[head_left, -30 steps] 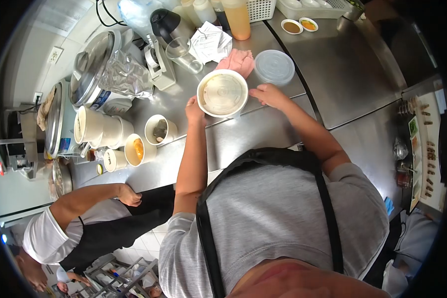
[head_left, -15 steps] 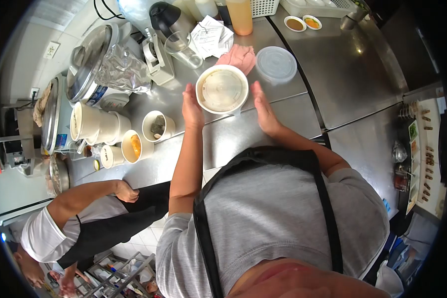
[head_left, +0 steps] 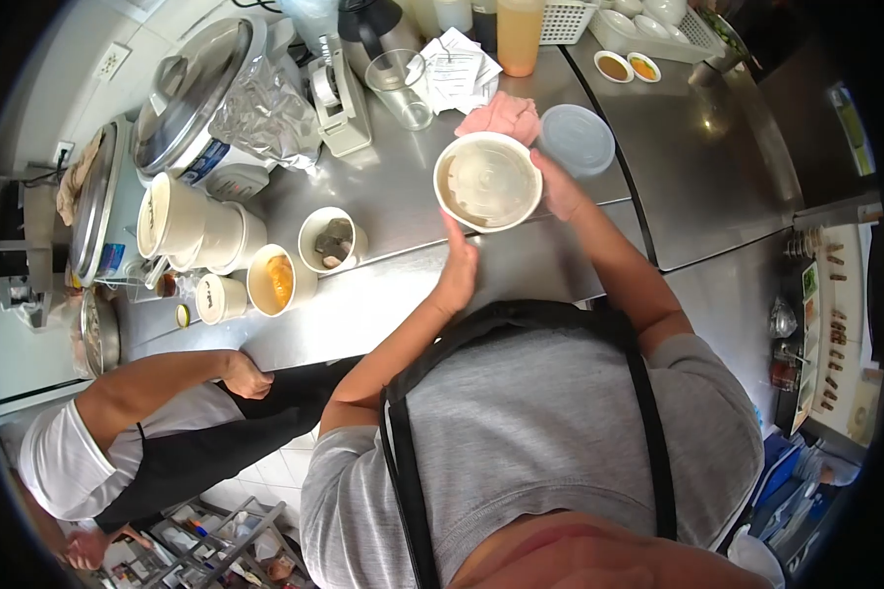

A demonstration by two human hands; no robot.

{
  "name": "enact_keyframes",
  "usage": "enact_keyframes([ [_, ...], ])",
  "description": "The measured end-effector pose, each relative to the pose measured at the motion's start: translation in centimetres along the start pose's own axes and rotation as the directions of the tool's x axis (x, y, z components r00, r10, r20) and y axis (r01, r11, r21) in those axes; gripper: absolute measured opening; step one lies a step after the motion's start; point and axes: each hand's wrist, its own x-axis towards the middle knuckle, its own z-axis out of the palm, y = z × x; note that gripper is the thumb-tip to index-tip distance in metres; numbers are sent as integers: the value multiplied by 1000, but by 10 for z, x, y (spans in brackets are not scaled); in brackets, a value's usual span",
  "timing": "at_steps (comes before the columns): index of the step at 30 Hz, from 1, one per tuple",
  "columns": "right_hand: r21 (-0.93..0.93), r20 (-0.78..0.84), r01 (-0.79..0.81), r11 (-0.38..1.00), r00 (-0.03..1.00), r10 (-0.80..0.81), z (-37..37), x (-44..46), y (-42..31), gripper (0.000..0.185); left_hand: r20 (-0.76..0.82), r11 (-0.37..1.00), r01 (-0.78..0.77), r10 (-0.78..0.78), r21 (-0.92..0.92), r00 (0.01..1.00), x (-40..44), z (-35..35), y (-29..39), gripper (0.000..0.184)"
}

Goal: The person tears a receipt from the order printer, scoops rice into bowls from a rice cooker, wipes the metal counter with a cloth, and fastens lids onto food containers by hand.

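Observation:
A round white bowl (head_left: 488, 182) with a translucent lid stands on the steel counter near its front edge. My right hand (head_left: 560, 187) lies against the bowl's right side, its fingers stretched along the rim. At the lower left of the bowl is my left hand (head_left: 458, 263), fingers extended and the tips at the rim. The undersides of the fingers are partly hidden. Just behind the bowl lies a crumpled pink cloth (head_left: 501, 116). A loose translucent lid (head_left: 577, 140) rests to the right of the cloth.
Left on the counter are open tubs, one with orange food (head_left: 281, 282), one with dark pieces (head_left: 332, 241), and stacked white tubs (head_left: 182, 231). Behind stand a tape dispenser (head_left: 340, 103), a clear cup (head_left: 403, 88) and papers (head_left: 459, 71). A co-worker's arm (head_left: 157, 383) is at lower left.
The camera view has shifted. My right hand has come in against the bowl, and my left hand has moved from the bowl's left side to its lower left.

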Motion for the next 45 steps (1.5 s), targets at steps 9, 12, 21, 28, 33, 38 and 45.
enact_keyframes([
  [9,-912,170,319,258,866,-470,91,23,-67,46,-26,962,8,-1,272,1000,-27,-69,-1,38],
  [12,-631,289,360,688,931,-223,149,75,-41,51,-266,937,-97,193,336,944,-14,-92,14,22],
  [21,-906,-248,-127,404,933,-262,212,231,17,54,-651,997,-74,81,38,755,11,-176,71,12],
  [28,-566,-59,271,778,929,-367,235,164,2,31,-591,986,168,-144,-15,793,64,-227,64,18],
  [33,-634,230,458,623,881,-413,219,28,21,24,-487,835,545,-447,73,750,120,-243,29,32],
  [38,-669,364,527,524,847,-387,196,-11,38,23,-437,666,631,-467,398,769,155,-247,-41,39],
  [45,-729,272,401,555,914,-303,178,-12,35,30,-556,128,582,-191,803,809,152,-219,-12,32],
])
